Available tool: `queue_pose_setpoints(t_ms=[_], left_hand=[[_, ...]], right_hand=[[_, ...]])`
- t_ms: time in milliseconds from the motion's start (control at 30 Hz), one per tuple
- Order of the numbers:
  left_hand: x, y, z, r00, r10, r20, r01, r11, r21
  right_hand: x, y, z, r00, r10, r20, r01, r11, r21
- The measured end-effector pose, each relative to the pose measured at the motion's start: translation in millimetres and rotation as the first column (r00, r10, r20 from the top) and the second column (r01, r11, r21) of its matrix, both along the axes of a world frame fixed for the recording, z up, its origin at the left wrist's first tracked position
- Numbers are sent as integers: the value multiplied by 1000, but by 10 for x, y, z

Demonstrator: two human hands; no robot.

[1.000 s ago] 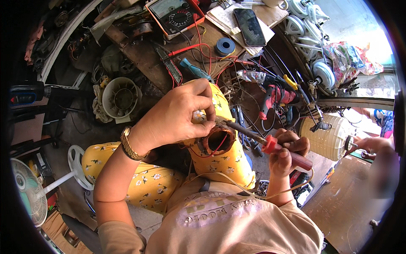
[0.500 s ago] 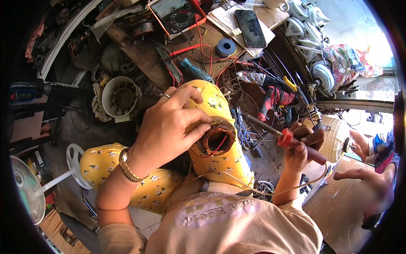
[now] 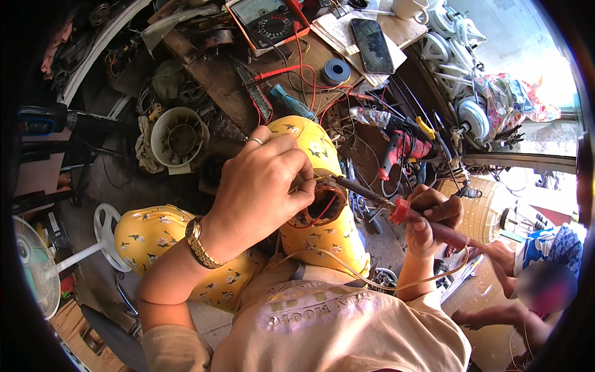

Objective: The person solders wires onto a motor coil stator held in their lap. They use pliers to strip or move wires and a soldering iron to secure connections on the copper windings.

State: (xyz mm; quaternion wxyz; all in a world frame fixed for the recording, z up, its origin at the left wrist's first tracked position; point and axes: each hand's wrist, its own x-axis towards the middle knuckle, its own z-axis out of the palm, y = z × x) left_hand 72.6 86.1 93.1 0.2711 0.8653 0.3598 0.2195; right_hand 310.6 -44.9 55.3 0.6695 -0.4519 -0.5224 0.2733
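Observation:
My right hand is wrapped round a soldering iron with a red collar and a dark red handle. Its metal shaft points left, and the tip is at the upper rim of a ring-shaped motor stator with copper windings. The stator rests on my thigh, over yellow flowered trousers, and a red wire crosses its opening. At the same rim, my left hand pinches with thumb and fingers close to the iron's tip. Whatever the pinch holds is too small to make out.
Beyond my knee, a wooden board carries an analog multimeter, a blue-rimmed spool and a phone. A red drill lies among tools to the right. Another person sits at far right. The iron's cord loops across my lap.
The soldering iron has moved left, its tip coming from apart to the stator's rim. My left fingers have drawn closer together at the rim. The view has shifted slightly.

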Motion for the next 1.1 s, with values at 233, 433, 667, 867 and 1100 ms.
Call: queue_pose_setpoints(t_ms=[233, 433, 667, 867, 1100], left_hand=[[21, -38, 9, 1000, 7, -9, -7, 999, 32], [26, -58, -8, 1000, -3, -13, 4, 999, 52], [36, -71, -2, 1000, -11, -29, 13, 997, 74], [38, -71, -4, 999, -26, -23, 27, 997, 68], [38, -69, -1, 999, -39, -15, 40, 997, 69]], right_hand=[[-12, -7, -7, 1000, -4, -30, 4, 1000, -1], [-30, 11, 1, 1000, -14, -26, 14, 1000, 1], [-20, 10, -4, 1000, -9, -12, 9, 1000, 7], [-24, 6, -15, 1000, -11, -18, 12, 1000, 9], [-15, -2, -16, 1000, -8, -19, 8, 1000, 15]])
